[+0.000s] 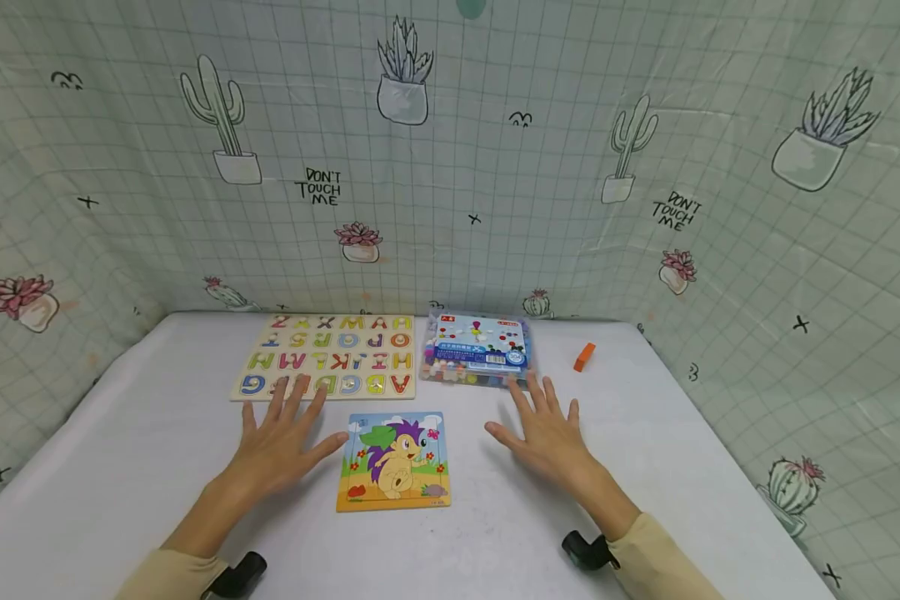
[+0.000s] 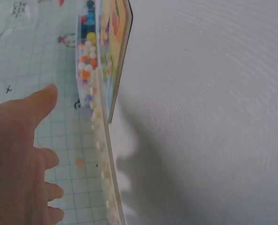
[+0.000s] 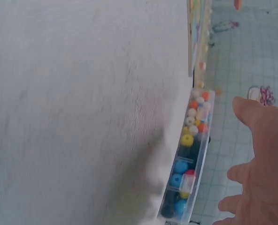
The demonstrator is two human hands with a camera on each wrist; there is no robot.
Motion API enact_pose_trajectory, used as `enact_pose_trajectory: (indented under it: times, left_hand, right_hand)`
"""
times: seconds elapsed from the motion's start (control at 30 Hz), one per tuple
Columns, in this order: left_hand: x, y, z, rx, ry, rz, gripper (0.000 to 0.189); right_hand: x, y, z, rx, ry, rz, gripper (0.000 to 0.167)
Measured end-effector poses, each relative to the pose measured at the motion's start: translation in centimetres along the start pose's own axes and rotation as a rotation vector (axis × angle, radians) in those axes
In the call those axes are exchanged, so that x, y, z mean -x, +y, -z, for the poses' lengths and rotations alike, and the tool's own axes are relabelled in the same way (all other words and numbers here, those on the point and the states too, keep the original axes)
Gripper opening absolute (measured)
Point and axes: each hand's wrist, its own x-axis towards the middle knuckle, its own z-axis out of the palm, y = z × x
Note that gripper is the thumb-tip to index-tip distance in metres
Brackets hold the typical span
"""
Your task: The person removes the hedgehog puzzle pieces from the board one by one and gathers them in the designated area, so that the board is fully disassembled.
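Observation:
My left hand (image 1: 273,450) hovers with spread fingers left of the hedgehog puzzle (image 1: 396,461), its fingertips overlapping the front row of the alphabet board (image 1: 330,354) in the head view. Nothing is in it. On the other side, my right hand (image 1: 547,433) is likewise spread and holds nothing, in front of the clear plastic bead box (image 1: 477,348). In the left wrist view, a shadow on the table lies apart from the left hand (image 2: 17,145). Several coloured beads show through the side of the bead box (image 3: 186,159) in the right wrist view.
A small orange stick-like piece (image 1: 584,357) lies right of the bead box. The white table (image 1: 510,533) meets a hung cloth (image 1: 450,167) with cactus prints at the back and sides. Both wrists wear black camera mounts (image 1: 587,550).

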Motion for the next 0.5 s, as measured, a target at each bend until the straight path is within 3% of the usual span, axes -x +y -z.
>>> enact_pose_trajectory:
  times: [0.3, 0.5]
  left_hand:
    - [-0.4, 1.5, -0.8, -0.017, 0.025, -0.086, 0.081]
    - [-0.7, 3.0, -0.9, -0.017, -0.036, -0.150, 0.077]
  right_hand:
    - [-0.4, -1.9, -0.6, -0.014, -0.015, 0.046, 0.083]
    - [-0.6, -3.4, -0.7, -0.037, -0.056, 0.072, 0.078]
